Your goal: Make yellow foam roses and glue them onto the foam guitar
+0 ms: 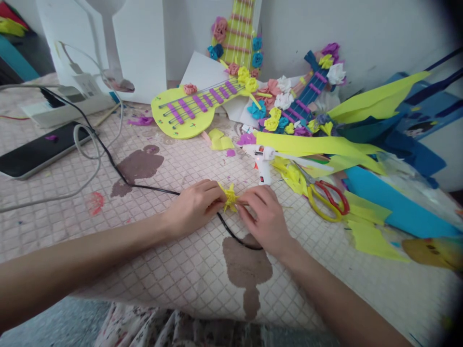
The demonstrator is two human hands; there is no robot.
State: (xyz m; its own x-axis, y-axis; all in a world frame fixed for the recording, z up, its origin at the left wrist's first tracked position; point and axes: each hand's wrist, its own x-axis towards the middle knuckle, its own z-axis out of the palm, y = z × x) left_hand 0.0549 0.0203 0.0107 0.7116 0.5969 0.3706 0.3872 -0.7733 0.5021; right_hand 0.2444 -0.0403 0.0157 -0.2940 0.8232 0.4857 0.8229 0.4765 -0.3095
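Both hands meet over the pink quilted table cover (173,168): the left hand (193,208) and right hand (262,217) pinch a small yellow crumpled foam flower (230,197) between their fingertips, just above a black cable (144,187). Shaping it well likely calls for small, even finger pressure so the petals keep their form. A white glue gun (263,166) and red-and-yellow-handled scissors (327,195) lie near on the right; bare cover is open toward the body.
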